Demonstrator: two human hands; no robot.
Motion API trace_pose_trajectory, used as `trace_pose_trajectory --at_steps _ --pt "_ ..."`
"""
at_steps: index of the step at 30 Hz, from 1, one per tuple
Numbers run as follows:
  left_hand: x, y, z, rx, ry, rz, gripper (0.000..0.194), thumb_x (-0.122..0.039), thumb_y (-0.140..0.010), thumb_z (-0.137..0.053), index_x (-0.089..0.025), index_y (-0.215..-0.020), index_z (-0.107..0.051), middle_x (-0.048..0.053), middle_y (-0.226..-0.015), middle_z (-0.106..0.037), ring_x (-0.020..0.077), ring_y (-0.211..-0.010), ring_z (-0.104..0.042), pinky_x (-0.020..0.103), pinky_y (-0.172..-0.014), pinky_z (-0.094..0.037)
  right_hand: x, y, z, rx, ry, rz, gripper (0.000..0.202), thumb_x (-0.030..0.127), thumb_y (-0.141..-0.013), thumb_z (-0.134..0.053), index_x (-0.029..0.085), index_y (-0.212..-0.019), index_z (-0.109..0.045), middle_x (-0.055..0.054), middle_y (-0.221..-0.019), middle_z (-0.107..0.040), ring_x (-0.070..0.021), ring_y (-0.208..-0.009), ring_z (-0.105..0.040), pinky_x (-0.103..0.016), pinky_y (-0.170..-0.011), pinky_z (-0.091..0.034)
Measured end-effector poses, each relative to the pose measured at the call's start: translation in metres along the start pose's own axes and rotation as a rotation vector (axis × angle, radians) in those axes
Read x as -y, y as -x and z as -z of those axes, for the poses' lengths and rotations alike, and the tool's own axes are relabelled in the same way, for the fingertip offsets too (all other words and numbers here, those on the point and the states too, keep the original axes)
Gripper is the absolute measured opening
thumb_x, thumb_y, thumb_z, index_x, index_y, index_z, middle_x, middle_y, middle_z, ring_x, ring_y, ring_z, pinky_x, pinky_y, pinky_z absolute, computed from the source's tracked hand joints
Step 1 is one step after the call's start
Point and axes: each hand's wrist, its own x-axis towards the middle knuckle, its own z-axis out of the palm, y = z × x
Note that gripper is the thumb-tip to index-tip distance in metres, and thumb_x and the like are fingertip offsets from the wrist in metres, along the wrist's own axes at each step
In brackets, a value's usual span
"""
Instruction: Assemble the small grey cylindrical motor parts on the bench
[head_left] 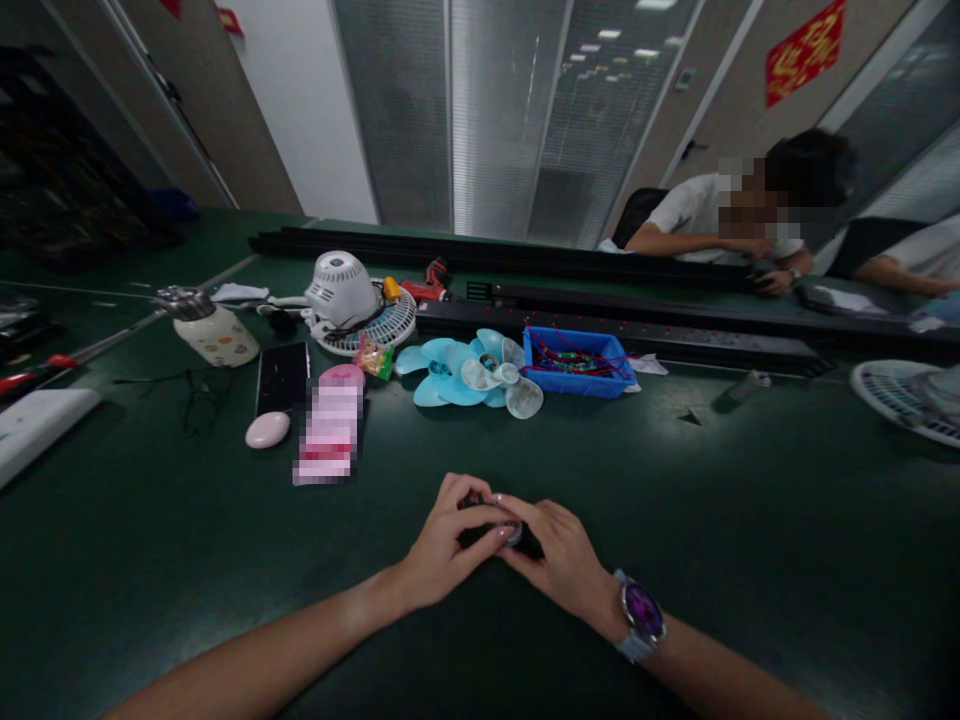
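My left hand [454,535] and my right hand [559,555] meet at the lower middle of the head view, fingers curled around a small black object [531,541] with a shiny round part. Both hands grip it just above the green table [720,540]. Fingers cover most of the object, so its full shape is hidden. Beyond the hands lie several light blue fan blades [442,388] and a clear one [524,397]. Beside them stands a blue bin [585,382] with red wires and small green boards.
A white fan head [341,290] rests behind a phone [283,378], a pink oval case [268,430] and a bottle [217,337]. Long black rails [525,262] cross the far table. Another fan part [911,400] is at right. A person [697,215] sits across.
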Motion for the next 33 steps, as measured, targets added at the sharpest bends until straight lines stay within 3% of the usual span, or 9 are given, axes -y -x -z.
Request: trace_pose_trajectory --at_steps 7,11,16,25,33 --pt "-0.004 0.002 0.0 -0.135 0.003 -0.026 0.013 -0.025 -0.09 -0.064 -0.025 -0.1 -0.072 0.004 -0.091 -0.058 0.0192 -0.094 -0.05 0.032 -0.081 -0.044 0.002 0.0 -0.002 -0.007 0.004 0.025 0.049 0.04 -0.095 -0.053 0.021 -0.138 -0.04 -0.007 -0.113 -0.07 -0.017 -0.083 -0.069 -0.033 -0.075 -0.053" --pt "0.005 0.002 -0.002 -0.246 -0.049 0.077 0.016 -0.024 -0.092 -0.059 -0.026 -0.104 -0.071 0.004 -0.091 -0.06 0.0197 -0.094 -0.05 0.033 -0.082 -0.043 0.002 0.001 -0.003 -0.006 0.03 -0.016 0.059 0.045 -0.092 -0.056 0.019 -0.141 -0.037 -0.008 -0.114 -0.07 -0.0181 -0.082 -0.069 -0.035 -0.079 -0.054" --pt "0.014 0.0 -0.004 -0.178 -0.118 0.192 0.018 -0.027 -0.094 -0.057 -0.028 -0.104 -0.071 0.003 -0.091 -0.063 0.021 -0.095 -0.05 0.036 -0.084 -0.043 0.002 0.002 -0.004 0.005 0.057 -0.026 0.061 0.044 -0.091 -0.059 0.019 -0.141 -0.037 -0.009 -0.114 -0.07 -0.019 -0.084 -0.069 -0.036 -0.081 -0.055" --pt "0.018 0.002 -0.004 -0.071 -0.332 0.141 0.019 -0.029 -0.09 -0.062 -0.033 -0.104 -0.075 0.004 -0.088 -0.061 0.0212 -0.088 -0.047 0.037 -0.077 -0.041 0.004 0.0 -0.001 0.014 0.046 -0.038 0.055 0.041 -0.093 -0.056 0.02 -0.14 -0.038 -0.009 -0.115 -0.069 -0.0192 -0.087 -0.07 -0.036 -0.08 -0.055" --pt "0.02 0.002 -0.003 -0.052 -0.347 0.146 0.02 -0.028 -0.092 -0.06 -0.032 -0.104 -0.075 0.004 -0.089 -0.062 0.0212 -0.087 -0.049 0.035 -0.075 -0.041 0.009 0.0 0.0 0.019 0.026 -0.048 0.049 0.04 -0.093 -0.057 0.022 -0.136 -0.043 -0.009 -0.115 -0.07 -0.0203 -0.092 -0.07 -0.038 -0.084 -0.055"
